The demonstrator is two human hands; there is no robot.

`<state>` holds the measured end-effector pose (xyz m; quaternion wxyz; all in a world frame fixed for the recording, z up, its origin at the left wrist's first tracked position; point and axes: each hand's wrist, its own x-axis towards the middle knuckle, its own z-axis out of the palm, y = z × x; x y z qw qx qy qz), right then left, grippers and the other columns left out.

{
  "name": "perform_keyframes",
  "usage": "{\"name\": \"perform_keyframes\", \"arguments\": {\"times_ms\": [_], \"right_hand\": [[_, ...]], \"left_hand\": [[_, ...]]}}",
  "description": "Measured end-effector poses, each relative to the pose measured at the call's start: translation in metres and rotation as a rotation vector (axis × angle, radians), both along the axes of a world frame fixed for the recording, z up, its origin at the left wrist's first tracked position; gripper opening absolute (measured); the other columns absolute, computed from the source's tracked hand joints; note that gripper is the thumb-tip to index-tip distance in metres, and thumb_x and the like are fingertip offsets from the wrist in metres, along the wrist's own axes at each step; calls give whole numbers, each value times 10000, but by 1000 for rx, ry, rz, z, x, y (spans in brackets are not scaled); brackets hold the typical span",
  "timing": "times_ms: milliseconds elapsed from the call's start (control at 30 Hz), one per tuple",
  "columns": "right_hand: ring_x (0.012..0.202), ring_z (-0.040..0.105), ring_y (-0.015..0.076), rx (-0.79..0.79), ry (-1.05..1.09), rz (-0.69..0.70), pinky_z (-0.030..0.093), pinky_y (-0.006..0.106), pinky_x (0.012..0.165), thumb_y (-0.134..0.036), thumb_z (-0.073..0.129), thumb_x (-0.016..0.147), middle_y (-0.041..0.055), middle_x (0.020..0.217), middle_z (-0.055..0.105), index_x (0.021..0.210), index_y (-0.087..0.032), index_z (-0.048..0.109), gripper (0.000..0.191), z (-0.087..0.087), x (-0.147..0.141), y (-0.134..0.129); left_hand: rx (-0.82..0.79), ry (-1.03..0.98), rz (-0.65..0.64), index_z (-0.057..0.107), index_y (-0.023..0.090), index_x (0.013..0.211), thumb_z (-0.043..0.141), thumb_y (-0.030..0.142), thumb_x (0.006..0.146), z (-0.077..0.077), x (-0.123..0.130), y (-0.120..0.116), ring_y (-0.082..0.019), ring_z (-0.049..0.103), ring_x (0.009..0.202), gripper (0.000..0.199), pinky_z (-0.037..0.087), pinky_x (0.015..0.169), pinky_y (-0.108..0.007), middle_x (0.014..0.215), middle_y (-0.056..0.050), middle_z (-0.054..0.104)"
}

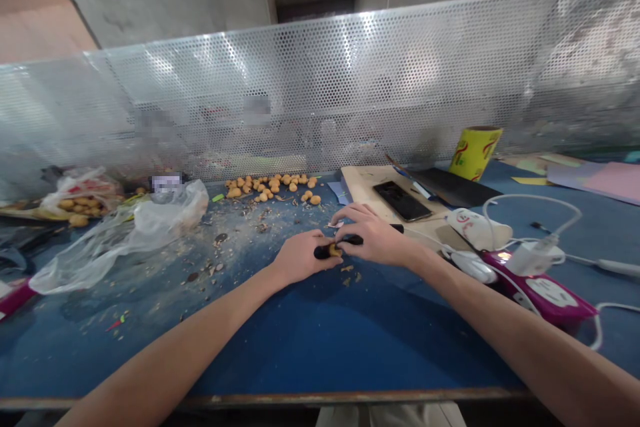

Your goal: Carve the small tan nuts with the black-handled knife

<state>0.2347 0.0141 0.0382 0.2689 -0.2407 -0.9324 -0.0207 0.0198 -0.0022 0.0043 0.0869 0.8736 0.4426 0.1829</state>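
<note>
Pinching, left hand (305, 257): fingers look closed round a small tan rounded lump (335, 251), thumb side up against it. Hold it firm but don't mash it, and leave that thumb well off any working tip.
Right hand (373, 237): arched over and grasping a slim black rod-like tool (397, 228), fingertips meeting the left ones at the lump. Honestly can't tell how hard it's squeezing.
Tan lump: between the two hands, low over the table, mostly hidden. I'd turn the lump rather than twist both wrists.
Black blunt end (322, 252): pokes out left of the lump. Same tool or a second piece? Can't tell. Short, light pushes seem safest, imo.
Crumbs (347, 269): yellowish bits just below the fingers. Worth brushing aside so nothing slips.
Blue tabletop (300, 340): wide bare stretch in front, good spot to rest both wrists.
Tan pile (275, 183): loose rounded pieces beyond the hands, toward the perforated metal screen (310, 93). Nice and reachable.
Black phone (401, 201): on a flat beige board, just past the right hand. Mind the elbows.
Magenta power strip (567, 300): white cables beside the right forearm, easy to snag.
</note>
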Motion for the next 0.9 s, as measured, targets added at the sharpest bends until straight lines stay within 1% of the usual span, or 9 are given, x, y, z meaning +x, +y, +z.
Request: {"name": "perform_keyframes", "arguments": {"times_ms": [133,333,467,533,633,733,833,900], "right_hand": [[1086,500,232,9,23,10,419,425,977,-219,579,877,69,1098,610,869,-238,727,150,-2,-4,-1],[1105,495,243,-3,-2,-9,403,446,989,-219,612,853,63,1124,603,838,-238,714,105,0,1,1],[1098,496,237,12,18,-5,406,429,986,-193,609,845,65,1111,605,836,-228,702,100,-1,-3,-1],[1102,493,237,7,21,2,411,424,978,-197,603,850,69,1108,604,823,-216,689,92,-2,-5,-2],[1104,494,243,-18,22,10,415,430,973,-206,606,843,75,1109,604,783,-204,663,82,-1,-4,-2],[1103,496,245,-37,21,6,409,436,977,-192,609,828,77,1107,606,750,-201,640,84,-1,-1,0],[1100,498,242,-41,28,13,407,421,974,-183,604,827,79,1107,605,752,-199,629,80,-3,-2,0],[1093,500,235,-48,35,16,403,413,976,-171,602,828,73,1107,607,770,-201,629,70,-4,-5,-1]], "left_hand": [[-3,-17,8,710,265,1003,525,657,829,-1,1,0,-192,629,823,467,465,699,-276,947,-15,645],[7,-9,-11,683,305,1106,512,647,845,0,1,-1,-196,629,851,463,467,706,-277,964,-13,636],[1,-12,-3,693,296,1077,519,641,844,0,1,-1,-196,626,845,450,464,704,-274,960,-16,639],[-12,-13,2,695,294,1073,523,640,842,1,1,-1,-190,624,824,450,458,679,-267,960,-18,639],[-20,-11,-6,680,312,1120,515,635,850,2,0,-2,-184,619,806,453,447,656,-262,960,-15,633],[-6,-10,-15,674,321,1137,514,626,856,3,0,-2,-189,621,831,445,450,681,-265,967,-13,631],[1,-18,-15,684,305,1105,532,619,849,1,0,-1,-188,626,837,432,458,702,-270,974,-10,637],[7,-33,-11,699,284,1037,547,612,843,-1,0,0,-187,630,841,411,461,707,-269,976,-6,644]]}}
